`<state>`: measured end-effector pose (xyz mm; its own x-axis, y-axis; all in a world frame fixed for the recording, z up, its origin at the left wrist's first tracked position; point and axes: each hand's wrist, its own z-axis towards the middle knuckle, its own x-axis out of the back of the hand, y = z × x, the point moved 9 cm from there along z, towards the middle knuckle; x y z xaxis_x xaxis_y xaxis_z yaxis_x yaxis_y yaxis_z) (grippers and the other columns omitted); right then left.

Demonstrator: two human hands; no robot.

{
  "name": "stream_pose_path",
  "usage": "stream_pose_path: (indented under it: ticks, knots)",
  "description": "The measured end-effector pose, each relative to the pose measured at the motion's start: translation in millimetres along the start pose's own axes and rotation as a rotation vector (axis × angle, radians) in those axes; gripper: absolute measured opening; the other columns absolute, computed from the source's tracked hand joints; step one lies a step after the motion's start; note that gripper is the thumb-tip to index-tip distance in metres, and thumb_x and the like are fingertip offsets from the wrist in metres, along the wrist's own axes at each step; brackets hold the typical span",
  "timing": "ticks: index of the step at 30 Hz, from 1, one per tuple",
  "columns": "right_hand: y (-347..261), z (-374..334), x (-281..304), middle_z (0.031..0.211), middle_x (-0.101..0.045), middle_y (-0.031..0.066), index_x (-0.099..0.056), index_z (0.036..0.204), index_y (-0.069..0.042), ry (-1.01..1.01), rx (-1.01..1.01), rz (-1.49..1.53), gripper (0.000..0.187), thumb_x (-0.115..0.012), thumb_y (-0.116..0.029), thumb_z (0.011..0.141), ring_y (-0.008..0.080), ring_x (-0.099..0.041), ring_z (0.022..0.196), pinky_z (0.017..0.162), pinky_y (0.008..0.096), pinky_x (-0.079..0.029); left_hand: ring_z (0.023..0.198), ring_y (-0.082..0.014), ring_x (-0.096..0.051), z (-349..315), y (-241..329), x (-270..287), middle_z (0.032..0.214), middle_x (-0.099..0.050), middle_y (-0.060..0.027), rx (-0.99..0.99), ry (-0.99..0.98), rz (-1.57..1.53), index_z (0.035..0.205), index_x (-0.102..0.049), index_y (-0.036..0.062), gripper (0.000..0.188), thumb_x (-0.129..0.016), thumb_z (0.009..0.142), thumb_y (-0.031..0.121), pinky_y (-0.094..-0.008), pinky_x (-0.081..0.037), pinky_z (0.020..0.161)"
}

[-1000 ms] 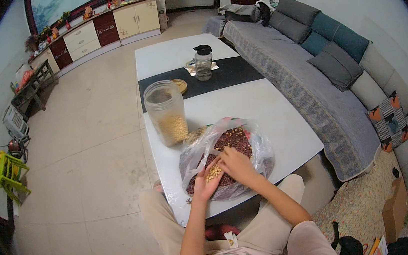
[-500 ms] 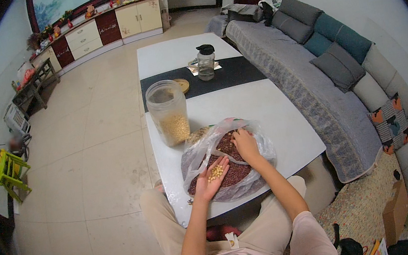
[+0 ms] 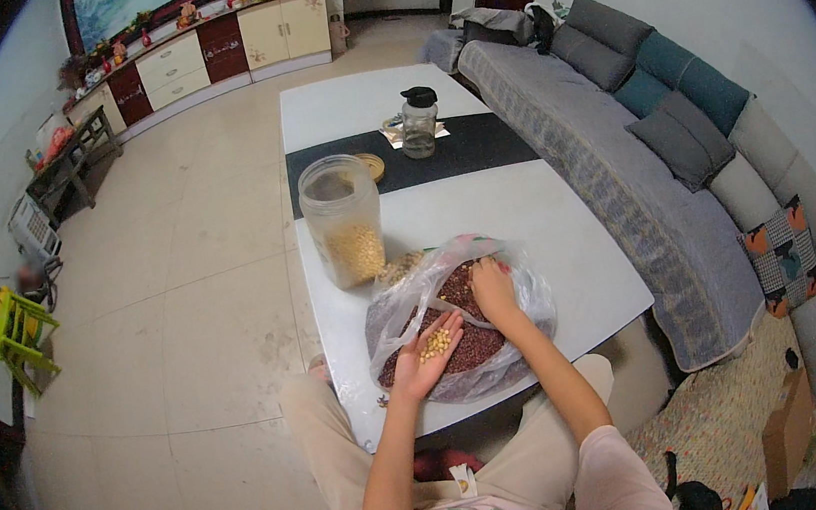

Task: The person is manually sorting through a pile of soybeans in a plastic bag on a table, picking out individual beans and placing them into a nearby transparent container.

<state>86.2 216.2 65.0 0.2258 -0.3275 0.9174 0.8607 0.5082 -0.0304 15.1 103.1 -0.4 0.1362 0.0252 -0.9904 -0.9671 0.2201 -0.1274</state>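
My left hand (image 3: 425, 359) lies palm up and slightly cupped over a clear plastic bag (image 3: 399, 306). A small heap of yellow soybeans (image 3: 435, 344) rests in its palm. Small dark red beans (image 3: 484, 345) fill the open bag, with a few pale beans among them at the far side. My right hand (image 3: 494, 287) reaches down into the far part of the bag. Its fingers are bent together at the red beans; what they pinch, if anything, is hidden. Beyond the bag on the left stands an open clear plastic jar (image 3: 344, 227), part filled with soybeans.
A yellow round lid (image 3: 371, 167) lies behind the jar. Farther back on the white table (image 3: 579, 256) a dark-capped water bottle (image 3: 419, 125) stands on some papers. A grey sofa (image 3: 579, 165) runs along the right, and a green child's chair (image 3: 10, 336) is at the left.
The right hand's fingers have shifted slightly and curled further down at the red beans. My left hand keeps the soybeans in its palm. The whole view has moved a little.
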Motion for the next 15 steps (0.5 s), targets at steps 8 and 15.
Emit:
stream_pose_path:
  ticks: [8,15]
  knots:
    - [6.2,0.8,-5.9,0.093,-0.052,0.015,-0.054,0.092,0.001,-0.031,-0.022,0.052,0.02,-0.054,-0.009,0.074,0.0285,-0.053,0.088,0.07,0.0359,-0.047,0.126,-0.0311,-0.026,0.2,-1.1,-1.9,0.135,-0.024,-0.0244,0.01,-0.026,-0.023,0.127,-0.021,-0.0117,0.066,-0.055,0.081,0.022,-0.0401,-0.02,0.107]
    - [-2.0,-5.5,31.7,0.089,-0.048,0.0142,-0.05,0.088,-0.001,0.024,-0.054,0.26,0.022,-0.057,-0.016,0.073,0.0289,-0.051,0.088,0.071,0.039,-0.046,0.126,-0.0312,-0.025,0.6,2.1,1.6,0.135,-0.024,-0.0245,-0.007,-0.009,0.016,0.127,-0.021,-0.0123,0.068,-0.056,0.08,0.022,-0.0402,-0.02,0.107]
